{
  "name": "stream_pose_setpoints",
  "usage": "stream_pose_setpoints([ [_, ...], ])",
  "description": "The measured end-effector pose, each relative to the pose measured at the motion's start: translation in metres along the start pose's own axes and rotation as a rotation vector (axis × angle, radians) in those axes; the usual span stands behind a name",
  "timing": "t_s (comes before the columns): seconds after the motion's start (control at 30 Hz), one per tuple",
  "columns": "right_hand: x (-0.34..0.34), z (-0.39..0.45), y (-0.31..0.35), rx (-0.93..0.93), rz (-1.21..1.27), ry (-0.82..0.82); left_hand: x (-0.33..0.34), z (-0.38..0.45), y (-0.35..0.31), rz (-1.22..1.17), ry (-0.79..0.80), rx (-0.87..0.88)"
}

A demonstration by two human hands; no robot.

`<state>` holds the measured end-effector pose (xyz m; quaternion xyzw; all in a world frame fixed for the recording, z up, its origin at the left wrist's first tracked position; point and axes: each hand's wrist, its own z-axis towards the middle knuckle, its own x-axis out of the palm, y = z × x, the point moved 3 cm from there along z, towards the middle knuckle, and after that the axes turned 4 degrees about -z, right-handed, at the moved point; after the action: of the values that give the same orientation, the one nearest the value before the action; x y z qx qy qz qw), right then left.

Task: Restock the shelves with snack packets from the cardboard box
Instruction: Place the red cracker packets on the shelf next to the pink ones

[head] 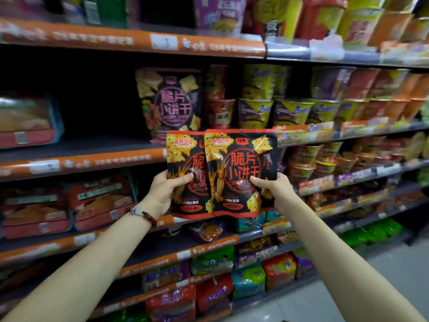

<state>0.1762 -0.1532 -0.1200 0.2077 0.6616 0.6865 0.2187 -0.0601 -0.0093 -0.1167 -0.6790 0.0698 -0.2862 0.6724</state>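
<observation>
While the left hand (166, 190) grips one black-and-red snack packet (183, 173) and the right hand (272, 190) grips another (241, 168) overlapping it, both packets stand upright before the shelf (81, 162).

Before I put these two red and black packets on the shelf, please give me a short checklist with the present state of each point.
1. Left hand holds the left packet firmly: ok, thumb across its front.
2. Right hand holds the right packet firmly: ok, thumb on its front.
3. Packets upright, labels facing out: ok; the right one overlaps the left.
4. Free space on the middle shelf: ok, a dark gap lies left of the purple packet.
5. Same flavour as the purple packet: not ok, colours differ.
6. Price tag matches: cannot tell, too blurred.
</observation>
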Motion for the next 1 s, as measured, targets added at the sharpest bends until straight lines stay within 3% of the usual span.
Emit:
stream_pose_setpoints([
  [0.43, 0.185, 0.03, 0.056, -0.157, 0.042, 0.282, -0.151, -0.016, -0.096, 0.023, -0.264, 0.164],
  [0.7, 0.257, 0.049, 0.087, -0.234, 0.059, 0.242, -0.21, 0.016, -0.156, 0.093, -0.275, 0.238],
  [1.0, 0.273, 0.074, 0.121, -0.295, 0.059, 0.135, -0.212, 0.058, -0.199, 0.145, -0.201, 0.352],
])
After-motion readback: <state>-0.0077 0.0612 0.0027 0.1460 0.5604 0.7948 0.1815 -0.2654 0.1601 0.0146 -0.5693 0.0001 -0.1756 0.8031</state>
